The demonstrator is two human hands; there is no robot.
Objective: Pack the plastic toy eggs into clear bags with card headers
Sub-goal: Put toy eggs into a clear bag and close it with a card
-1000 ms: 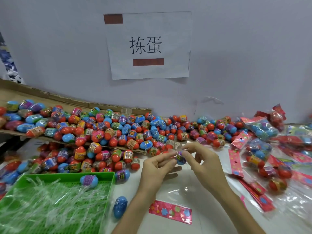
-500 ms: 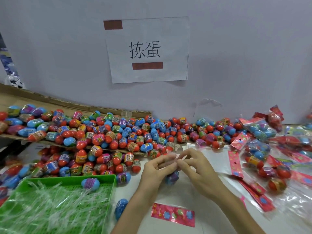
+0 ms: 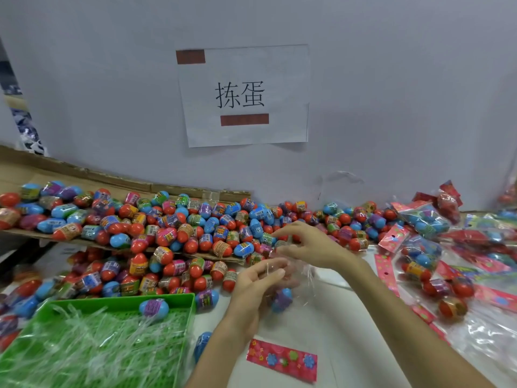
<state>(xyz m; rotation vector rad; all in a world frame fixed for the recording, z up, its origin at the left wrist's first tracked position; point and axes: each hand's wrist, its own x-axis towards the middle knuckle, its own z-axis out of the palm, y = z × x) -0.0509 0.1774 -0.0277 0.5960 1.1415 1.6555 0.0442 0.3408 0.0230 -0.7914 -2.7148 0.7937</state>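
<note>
As the left hand (image 3: 260,278) pinched the clear plastic bag (image 3: 303,278), the right hand (image 3: 310,245) hovered unclenched over red-and-blue plastic eggs (image 3: 221,233); grasping one seemed next.

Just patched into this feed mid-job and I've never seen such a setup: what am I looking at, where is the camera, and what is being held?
There is no machine: a person works with two bare hands, and the picture comes from a camera worn on their head, looking forward and down. On the white table lie a pile of red and blue plastic toy eggs, a green plastic tray, a pink flowered card header and finished packs on the right. The left hand holds a clear plastic bag by its mouth, one purple-banded blue egg inside. The right hand reaches to the pile; whether its fingers have gripped an egg yet is unclear.
</note>
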